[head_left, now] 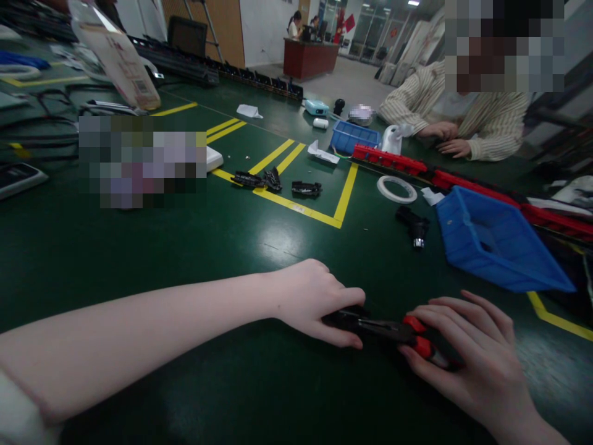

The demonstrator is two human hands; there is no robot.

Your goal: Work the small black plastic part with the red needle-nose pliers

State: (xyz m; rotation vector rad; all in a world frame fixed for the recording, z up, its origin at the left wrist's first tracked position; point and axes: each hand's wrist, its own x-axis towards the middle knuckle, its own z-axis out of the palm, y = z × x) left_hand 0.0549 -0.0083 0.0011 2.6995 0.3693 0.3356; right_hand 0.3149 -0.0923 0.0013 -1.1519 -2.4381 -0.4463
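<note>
My left hand [315,300] is closed around a small black plastic part [343,318], low over the green table. My right hand [482,346] grips pliers [393,332] with red handles, and their dark jaws point left, reaching the black part. Whether the jaws are clamped on it I cannot tell. Beyond my hands lies a black fitting [412,225] with a silver tip. Several similar dark parts, among them a single black piece [306,188], lie on the table near the yellow tape lines.
A blue bin [500,247] stands at right, near a white tape roll [397,189]. Behind it runs a long red strip [477,188]. A smaller blue basket [354,137] sits farther back. Across the table sits a person in a striped sleeve [500,130]. A bottle [120,62] stands at left.
</note>
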